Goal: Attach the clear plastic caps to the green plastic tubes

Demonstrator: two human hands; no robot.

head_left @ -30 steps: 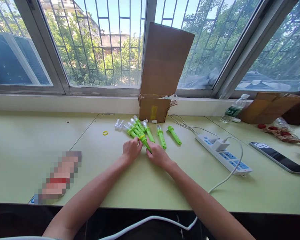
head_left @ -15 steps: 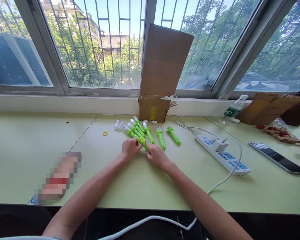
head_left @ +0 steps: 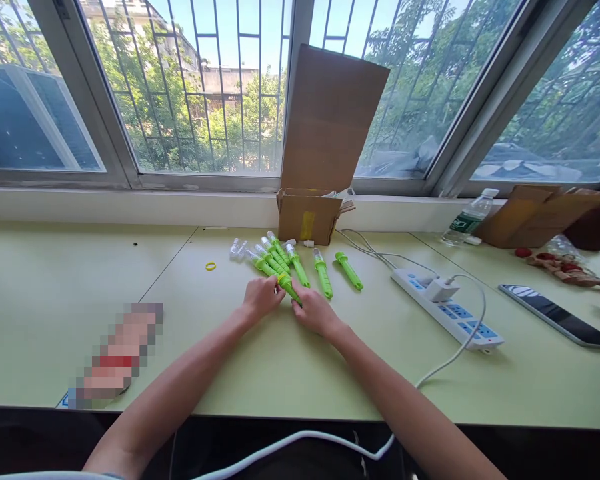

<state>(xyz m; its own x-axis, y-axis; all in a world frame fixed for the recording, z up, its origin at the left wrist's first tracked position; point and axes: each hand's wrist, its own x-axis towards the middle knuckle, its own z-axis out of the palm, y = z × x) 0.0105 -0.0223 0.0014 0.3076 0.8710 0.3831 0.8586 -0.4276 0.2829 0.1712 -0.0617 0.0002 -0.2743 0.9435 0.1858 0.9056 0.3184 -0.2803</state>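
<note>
Between my hands is a green plastic tube-shaped handle [head_left: 291,289], tilted, its wider flanged end up and to the left. My right hand [head_left: 314,311] is closed around its lower part. The fingers of my left hand [head_left: 261,297] are pinched at the flanged end, on a thin yellow ring [head_left: 281,279]; how far the ring goes round the end is too small to tell. Just beyond lie several green handles with clear caps, one of them a capped handle [head_left: 323,275]. An uncapped green handle [head_left: 349,271] lies to their right.
Left of the pile are clear caps [head_left: 238,249] and a loose yellow ring [head_left: 211,265]. An open cardboard box [head_left: 307,217] stands behind. A power strip [head_left: 445,308] with cables, a phone [head_left: 555,316] and a water bottle [head_left: 470,219] are on the right. A blurred-out item [head_left: 117,357] lies front left.
The held handle has turned or shifted slightly between my hands, and the yellow ring on its end shows less. Both hands stay nearly in place.
</note>
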